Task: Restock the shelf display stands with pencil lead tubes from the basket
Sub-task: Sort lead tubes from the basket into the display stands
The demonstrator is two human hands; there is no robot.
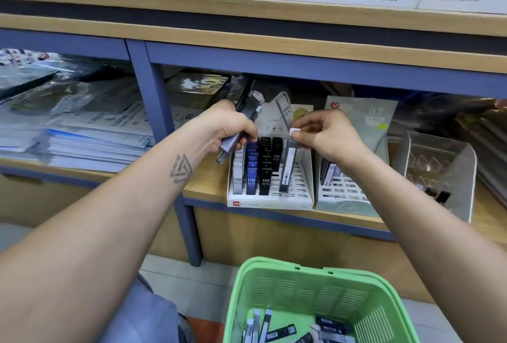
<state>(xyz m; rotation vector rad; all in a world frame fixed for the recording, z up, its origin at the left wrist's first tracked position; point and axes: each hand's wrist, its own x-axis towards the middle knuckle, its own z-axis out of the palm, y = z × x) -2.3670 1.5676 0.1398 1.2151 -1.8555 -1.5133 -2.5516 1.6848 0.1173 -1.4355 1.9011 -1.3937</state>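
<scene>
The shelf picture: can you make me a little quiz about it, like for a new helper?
1. True or false: the basket is red.
2. Which hand holds a bunch of tubes? A) left B) right
3. Fill in: the right hand pinches one tube over the white ____.

Key: 1 false, it is green. 2 A, the left hand. 3 stand.
</scene>
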